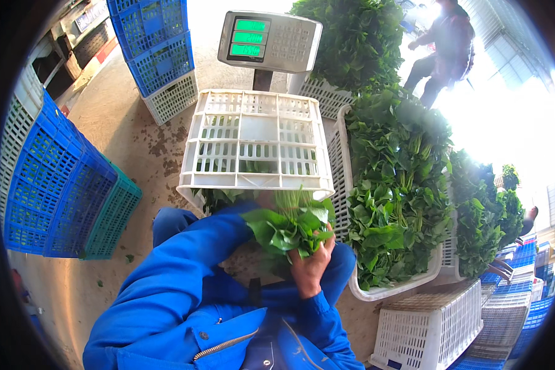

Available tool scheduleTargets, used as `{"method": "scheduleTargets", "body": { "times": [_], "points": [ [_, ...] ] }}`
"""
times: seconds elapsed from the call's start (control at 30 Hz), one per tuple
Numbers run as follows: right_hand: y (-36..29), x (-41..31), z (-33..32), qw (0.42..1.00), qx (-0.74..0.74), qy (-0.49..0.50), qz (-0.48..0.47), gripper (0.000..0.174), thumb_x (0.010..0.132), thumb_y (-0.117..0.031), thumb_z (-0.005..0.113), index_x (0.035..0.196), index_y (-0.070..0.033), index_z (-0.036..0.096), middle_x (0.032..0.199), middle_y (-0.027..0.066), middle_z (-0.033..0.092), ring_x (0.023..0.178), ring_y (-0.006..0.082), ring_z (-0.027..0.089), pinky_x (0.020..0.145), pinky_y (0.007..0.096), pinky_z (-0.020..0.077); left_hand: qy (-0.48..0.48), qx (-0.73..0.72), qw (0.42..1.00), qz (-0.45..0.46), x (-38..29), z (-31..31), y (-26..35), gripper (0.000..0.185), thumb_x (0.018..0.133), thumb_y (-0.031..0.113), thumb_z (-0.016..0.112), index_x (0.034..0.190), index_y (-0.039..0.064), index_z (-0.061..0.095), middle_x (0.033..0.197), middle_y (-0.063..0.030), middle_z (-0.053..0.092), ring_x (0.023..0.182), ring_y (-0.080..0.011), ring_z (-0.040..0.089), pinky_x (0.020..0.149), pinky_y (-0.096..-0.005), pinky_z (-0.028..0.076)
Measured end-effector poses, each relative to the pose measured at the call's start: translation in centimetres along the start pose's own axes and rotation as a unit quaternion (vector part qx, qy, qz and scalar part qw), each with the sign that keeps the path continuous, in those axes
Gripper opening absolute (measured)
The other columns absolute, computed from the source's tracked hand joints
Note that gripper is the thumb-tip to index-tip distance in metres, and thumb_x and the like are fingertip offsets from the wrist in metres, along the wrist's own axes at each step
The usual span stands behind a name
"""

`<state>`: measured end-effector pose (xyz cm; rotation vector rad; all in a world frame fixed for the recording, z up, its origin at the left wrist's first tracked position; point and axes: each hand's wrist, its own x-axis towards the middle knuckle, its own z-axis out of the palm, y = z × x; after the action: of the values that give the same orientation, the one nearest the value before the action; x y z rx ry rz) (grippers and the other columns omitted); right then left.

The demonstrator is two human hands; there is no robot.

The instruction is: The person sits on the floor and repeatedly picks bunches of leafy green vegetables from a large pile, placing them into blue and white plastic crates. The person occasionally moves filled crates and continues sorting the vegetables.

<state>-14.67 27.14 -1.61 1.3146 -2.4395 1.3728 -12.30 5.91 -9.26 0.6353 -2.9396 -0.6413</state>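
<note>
My right hand (pixel 312 263) is closed around a bunch of leafy greens (pixel 289 226), its stems pointing away from me towards the open side of a white plastic crate (pixel 259 178). This crate lies on its side in front of me, with more greens behind its slats. The blue-sleeved left arm reaches in at the crate's opening; my left hand is hidden behind the crate edge and the leaves, so its grip does not show. Just beyond the crate rises a digital scale's display head (pixel 270 41) with lit green readouts.
Right of me stands a large white crate (pixel 393 291) heaped with leafy bunches, with more piles beyond. Stacked blue and green crates (pixel 60 185) are at left, another blue stack (pixel 155 46) farther back. A white crate (pixel 425 328) lies lower right. A person (pixel 448 46) is at upper right.
</note>
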Motion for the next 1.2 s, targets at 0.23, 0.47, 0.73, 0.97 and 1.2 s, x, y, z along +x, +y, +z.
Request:
{"method": "scheduleTargets", "body": {
  "times": [0.23, 0.47, 0.73, 0.97, 1.2],
  "points": [
    [-0.5, 4.4, 6.2, 0.997, 0.013, 0.069, 0.024, 0.045, 0.065, -0.01, 0.083, 0.107, -0.002, 0.068, 0.141, 0.0279, 0.049, 0.126, 0.0498, 0.046, 0.106, 0.0543, 0.0385, -0.018, -0.061, 0.998, 0.026, -0.8, -0.2, -2.2, 0.058, 0.102, 0.035, 0.05, 0.154, 0.009, 0.04, 0.158, -0.0173, 0.039, 0.144, -0.0351, 0.038, 0.119, -0.0499, 0.029],
    [-0.3, 7.3, 8.5, 0.996, -0.053, 0.05, 0.045, 0.05, 0.066, -0.003, 0.071, 0.115, -0.001, 0.069, 0.137, 0.0284, 0.053, 0.126, 0.0523, 0.045, 0.107, 0.0586, 0.0366, -0.016, -0.049, 0.998, 0.027, 0.1, 1.0, -1.6, 0.059, 0.103, 0.036, 0.05, 0.155, 0.01, 0.038, 0.159, -0.0173, 0.037, 0.145, -0.0345, 0.037, 0.119, -0.0487, 0.028],
    [1.5, 11.4, 14.8, 0.951, 0.215, 0.197, 0.1, 0.052, 0.084, -0.015, 0.077, 0.128, 0.005, 0.06, 0.123, 0.021, 0.066, 0.114, 0.0332, 0.064, 0.099, 0.0426, 0.0496, -0.037, -0.073, 0.996, 0.026, 1.3, 1.5, -2.5, 0.06, 0.104, 0.037, 0.049, 0.156, 0.011, 0.036, 0.161, -0.0173, 0.036, 0.146, -0.0337, 0.036, 0.12, -0.0474, 0.027],
    [3.0, 13.5, 20.4, 0.928, 0.296, 0.178, 0.136, 0.05, 0.086, -0.025, 0.076, 0.127, -0.002, 0.06, 0.123, 0.0155, 0.065, 0.112, 0.0295, 0.063, 0.096, 0.043, 0.0505, -0.057, -0.098, 0.992, 0.05, 0.0, 3.4, -5.3, 0.061, 0.104, 0.038, 0.049, 0.158, 0.012, 0.034, 0.162, -0.0173, 0.034, 0.147, -0.0331, 0.035, 0.12, -0.0463, 0.027],
    [-0.1, 15.4, 14.6, 0.975, 0.189, 0.108, 0.045, 0.062, 0.079, -0.025, 0.078, 0.131, 0.001, 0.057, 0.122, 0.0222, 0.066, 0.115, 0.0411, 0.062, 0.1, 0.0454, 0.0492, -0.087, 0.039, 0.994, 0.047, -0.1, 2.1, -4.3, 0.063, 0.105, 0.037, 0.047, 0.161, 0.015, 0.029, 0.165, -0.018, 0.029, 0.149, -0.0347, 0.032, 0.122, -0.0473, 0.024]
  ]
}}
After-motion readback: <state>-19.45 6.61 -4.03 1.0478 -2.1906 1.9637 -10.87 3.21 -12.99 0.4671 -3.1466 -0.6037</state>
